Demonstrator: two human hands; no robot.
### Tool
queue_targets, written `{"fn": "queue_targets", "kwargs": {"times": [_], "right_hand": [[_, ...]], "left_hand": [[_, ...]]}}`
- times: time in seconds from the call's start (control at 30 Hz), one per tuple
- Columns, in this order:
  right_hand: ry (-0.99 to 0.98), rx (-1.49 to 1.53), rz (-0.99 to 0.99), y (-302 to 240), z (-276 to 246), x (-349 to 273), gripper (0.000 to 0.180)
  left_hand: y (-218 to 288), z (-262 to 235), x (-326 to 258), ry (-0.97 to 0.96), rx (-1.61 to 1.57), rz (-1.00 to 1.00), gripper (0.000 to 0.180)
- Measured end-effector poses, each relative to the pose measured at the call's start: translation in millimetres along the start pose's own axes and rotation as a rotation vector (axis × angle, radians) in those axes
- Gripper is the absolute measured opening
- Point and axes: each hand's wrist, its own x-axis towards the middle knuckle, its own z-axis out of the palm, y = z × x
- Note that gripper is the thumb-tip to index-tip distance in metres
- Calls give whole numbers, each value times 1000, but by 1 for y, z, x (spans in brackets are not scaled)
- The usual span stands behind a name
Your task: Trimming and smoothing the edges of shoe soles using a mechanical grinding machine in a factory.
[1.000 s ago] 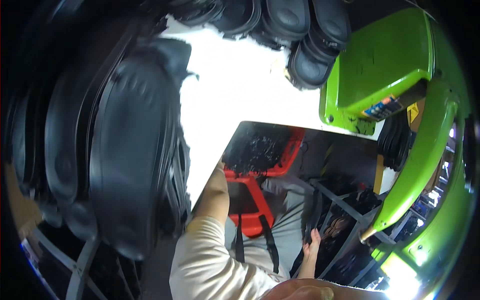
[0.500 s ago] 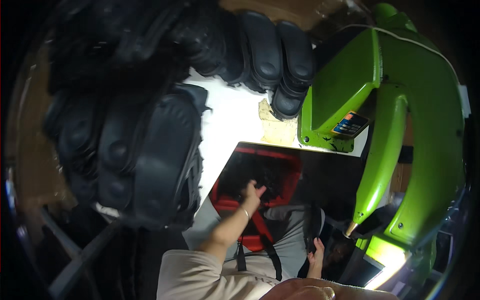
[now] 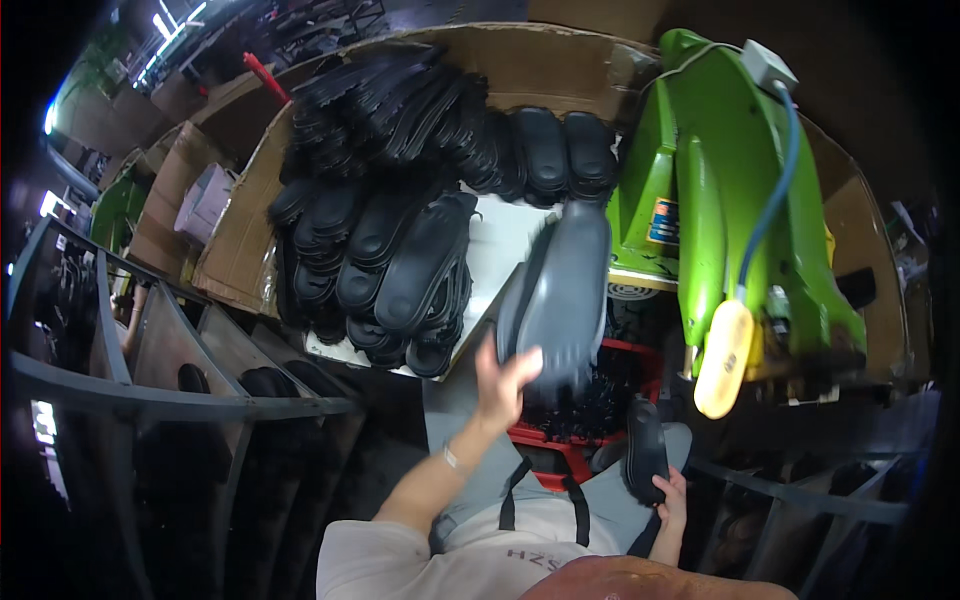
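My left hand [image 3: 502, 385] is closed on the near end of what look like black shoe soles [image 3: 568, 285], smeared by motion. At least two seem to lie together, held over the gap between the white table and the red bin [image 3: 640, 362]. By my right thigh, my right hand [image 3: 672, 493] grips the lower end of another black sole [image 3: 646, 450], which stands nearly upright. Piles of similar black soles [image 3: 400, 280] cover the left part of the white table [image 3: 500, 235], and a row of soles [image 3: 543, 145] lies along its back.
A green machine [image 3: 645, 215] with a long arm stands at the right. A yellow lamp [image 3: 725, 360] hangs by a blue cable in front of it. Cardboard [image 3: 245, 240] walls the table's back and sides. Grey metal racks [image 3: 180, 400] flank me on both sides.
The view has shifted, showing more of the surroundings. My left hand, seemingly empty over the red bin before, now holds soles higher up. The sole in my right hand shows more fully.
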Motion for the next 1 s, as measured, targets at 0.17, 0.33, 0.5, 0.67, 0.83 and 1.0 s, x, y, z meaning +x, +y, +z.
{"fn": "queue_targets", "kwargs": {"times": [0.17,0.33,0.5,0.67,0.83,1.0], "right_hand": [[-56,62,-83,5,33,0,46],[-144,6,-244,-15,84,-20,39],[-229,-140,-388,-20,112,-22,30],[-246,-39,-345,-12,118,-30,34],[-299,-82,-202,-24,138,-34,49],[-255,-108,-292,-25,145,-39,53]], "left_hand": [[10,10,125,25,-583,69,36],[-12,34,68,-23,-109,-62,52],[-49,53,-33,-260,-340,-610,36],[-22,83,-61,-452,-148,-345,18],[-15,114,-36,-515,128,-223,17],[-2,150,-16,-473,420,2,31]]}}
